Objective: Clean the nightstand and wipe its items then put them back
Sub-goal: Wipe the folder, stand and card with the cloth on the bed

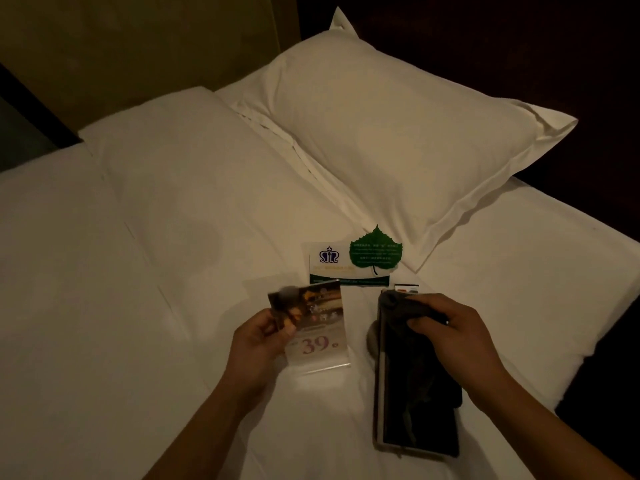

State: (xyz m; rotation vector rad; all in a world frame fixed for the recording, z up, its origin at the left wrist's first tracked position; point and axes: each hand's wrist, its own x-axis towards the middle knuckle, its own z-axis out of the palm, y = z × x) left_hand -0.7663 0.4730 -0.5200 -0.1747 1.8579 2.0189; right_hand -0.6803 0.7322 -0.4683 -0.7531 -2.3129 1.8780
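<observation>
My left hand (265,336) grips a clear acrylic sign stand (317,329) printed with a photo and "39", held just above the white bed sheet (156,271). My right hand (457,327) is closed on a dark grey cloth (403,306), pressing it onto the top of a flat black tray or folder (415,403) that lies on the sheet. Farther up the bed lie a white card with a crown logo (329,263) and a green leaf-shaped card (375,251) overlapping it. A small card (407,288) peeks out behind the cloth.
Two white pillows (398,133) lie at the head of the bed, the right one overlapping the left. The bed's right edge (588,323) drops into dark floor. A dark wall and headboard stand behind. The nightstand is out of view.
</observation>
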